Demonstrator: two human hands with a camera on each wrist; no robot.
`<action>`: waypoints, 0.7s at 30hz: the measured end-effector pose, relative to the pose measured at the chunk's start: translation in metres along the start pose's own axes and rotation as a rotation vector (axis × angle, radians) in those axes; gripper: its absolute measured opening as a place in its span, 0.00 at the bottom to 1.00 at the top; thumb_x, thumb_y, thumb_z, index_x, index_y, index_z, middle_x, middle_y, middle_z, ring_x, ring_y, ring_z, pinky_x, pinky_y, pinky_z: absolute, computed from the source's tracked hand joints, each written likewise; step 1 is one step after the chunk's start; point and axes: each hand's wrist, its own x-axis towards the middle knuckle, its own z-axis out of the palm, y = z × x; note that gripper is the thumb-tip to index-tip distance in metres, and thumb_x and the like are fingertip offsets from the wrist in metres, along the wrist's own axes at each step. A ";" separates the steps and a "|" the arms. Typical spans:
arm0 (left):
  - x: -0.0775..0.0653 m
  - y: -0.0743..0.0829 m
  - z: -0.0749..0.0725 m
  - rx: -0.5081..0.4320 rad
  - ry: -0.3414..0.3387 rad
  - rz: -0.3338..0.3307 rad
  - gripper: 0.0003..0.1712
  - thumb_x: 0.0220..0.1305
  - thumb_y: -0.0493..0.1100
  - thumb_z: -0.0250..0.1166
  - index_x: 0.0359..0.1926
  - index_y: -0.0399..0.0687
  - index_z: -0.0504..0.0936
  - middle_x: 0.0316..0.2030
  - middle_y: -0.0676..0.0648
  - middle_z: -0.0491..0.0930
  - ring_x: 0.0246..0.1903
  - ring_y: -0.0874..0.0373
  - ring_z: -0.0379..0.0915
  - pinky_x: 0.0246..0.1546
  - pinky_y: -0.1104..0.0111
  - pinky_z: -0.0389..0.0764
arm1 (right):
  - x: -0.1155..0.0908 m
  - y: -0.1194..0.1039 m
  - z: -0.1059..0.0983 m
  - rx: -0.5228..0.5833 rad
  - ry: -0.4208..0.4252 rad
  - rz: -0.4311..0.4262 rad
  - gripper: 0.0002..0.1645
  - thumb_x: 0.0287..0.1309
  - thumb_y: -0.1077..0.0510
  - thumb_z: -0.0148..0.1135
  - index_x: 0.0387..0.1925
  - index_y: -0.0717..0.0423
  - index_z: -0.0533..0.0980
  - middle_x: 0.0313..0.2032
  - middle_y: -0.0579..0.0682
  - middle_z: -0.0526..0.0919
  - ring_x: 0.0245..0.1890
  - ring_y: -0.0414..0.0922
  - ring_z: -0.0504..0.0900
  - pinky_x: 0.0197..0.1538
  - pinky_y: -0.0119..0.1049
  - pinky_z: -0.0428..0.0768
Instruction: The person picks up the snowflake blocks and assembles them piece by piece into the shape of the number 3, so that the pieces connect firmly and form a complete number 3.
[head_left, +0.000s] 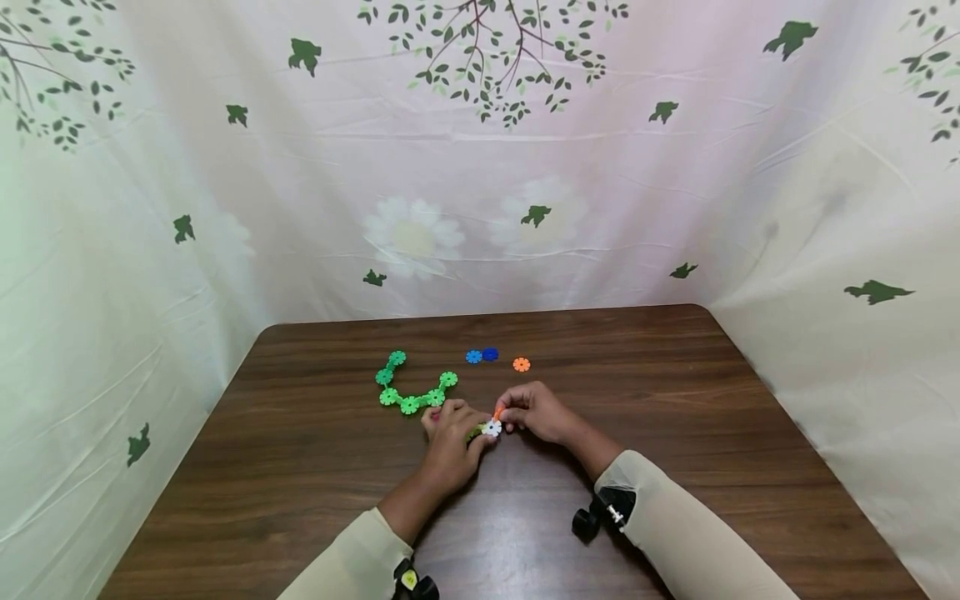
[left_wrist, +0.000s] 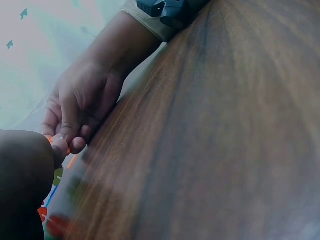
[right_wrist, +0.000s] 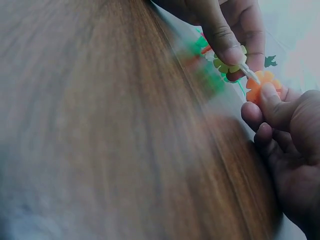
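Note:
My left hand (head_left: 452, 446) pinches a yellow-green flower-shaped interlocking disc (right_wrist: 227, 65) between thumb and fingers. A white flower disc (head_left: 491, 427) joins onto it and sticks out toward the other hand; the right wrist view shows it edge-on. My right hand (head_left: 542, 412) holds an orange flower disc (right_wrist: 261, 85) between thumb and forefinger, its edge right at the white disc. Part of the linked discs lies hidden under my left palm, with a bit of pink (head_left: 433, 414) showing beside the fingers.
A curved chain of linked green flower discs (head_left: 409, 405) lies on the brown wooden table (head_left: 315, 475) beyond my left hand. Farther back are a light blue disc (head_left: 474, 357), a dark blue disc (head_left: 490, 354) and a loose orange disc (head_left: 521, 364). Printed curtains (head_left: 465, 167) surround the table.

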 end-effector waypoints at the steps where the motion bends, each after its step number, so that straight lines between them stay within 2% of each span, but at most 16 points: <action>1: 0.000 0.000 0.000 0.002 0.001 -0.001 0.14 0.63 0.40 0.78 0.49 0.44 0.91 0.45 0.45 0.91 0.58 0.43 0.74 0.62 0.37 0.54 | 0.000 0.000 0.000 0.003 0.000 0.000 0.05 0.72 0.69 0.66 0.40 0.67 0.86 0.32 0.53 0.89 0.30 0.38 0.84 0.34 0.30 0.78; 8: 0.000 -0.001 0.000 0.012 -0.024 -0.026 0.14 0.67 0.39 0.75 0.52 0.45 0.90 0.48 0.45 0.90 0.62 0.41 0.73 0.64 0.35 0.54 | -0.001 0.001 -0.003 0.012 -0.022 -0.026 0.05 0.72 0.72 0.64 0.43 0.70 0.85 0.36 0.61 0.89 0.32 0.38 0.85 0.34 0.29 0.81; 14: 0.000 -0.001 0.000 0.013 -0.044 -0.033 0.15 0.68 0.38 0.74 0.54 0.44 0.89 0.50 0.45 0.90 0.63 0.40 0.72 0.65 0.33 0.53 | -0.003 0.002 -0.009 0.013 -0.063 -0.060 0.05 0.72 0.72 0.65 0.45 0.69 0.85 0.38 0.61 0.87 0.33 0.39 0.87 0.34 0.31 0.82; 21: -0.002 -0.003 0.001 0.004 -0.022 -0.001 0.21 0.63 0.45 0.80 0.55 0.46 0.90 0.51 0.45 0.90 0.61 0.42 0.72 0.62 0.36 0.51 | -0.004 0.000 -0.013 -0.034 -0.085 -0.046 0.07 0.72 0.70 0.66 0.46 0.66 0.87 0.34 0.61 0.90 0.31 0.40 0.86 0.32 0.32 0.81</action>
